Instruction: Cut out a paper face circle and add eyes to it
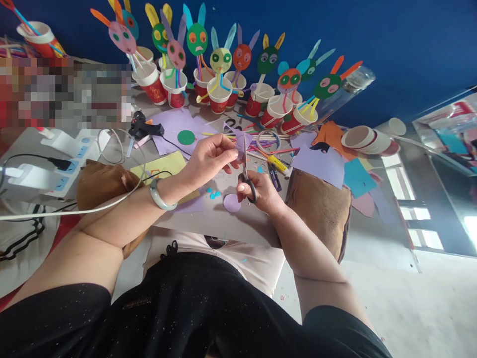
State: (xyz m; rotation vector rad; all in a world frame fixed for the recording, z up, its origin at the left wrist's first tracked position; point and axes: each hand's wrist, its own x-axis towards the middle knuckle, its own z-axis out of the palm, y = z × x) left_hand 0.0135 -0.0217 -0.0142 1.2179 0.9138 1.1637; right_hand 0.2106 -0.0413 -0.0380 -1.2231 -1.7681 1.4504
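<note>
Over the middle of the table, my left hand point(213, 156) pinches a piece of purple paper point(243, 142). My right hand point(263, 191) has its fingers through the handles of a pair of scissors point(246, 174). The scissor blades point away from me and lie against the purple paper. Below the scissors, a round purple paper disc point(232, 203) rests on the table, close to my right fingers. Small blue paper bits point(212, 193) lie to the left of that disc. A green paper disc point(186, 137) sits on larger purple sheets point(169, 122) beyond my left hand.
Several red paper cups point(219, 97) with paper rabbit faces on straws line the back. A yellow glue stick point(278, 165) and a utility knife point(275, 177) lie right of the scissors. Brown cushions point(316, 209) flank the table. A power strip point(70, 169) with cables stands left.
</note>
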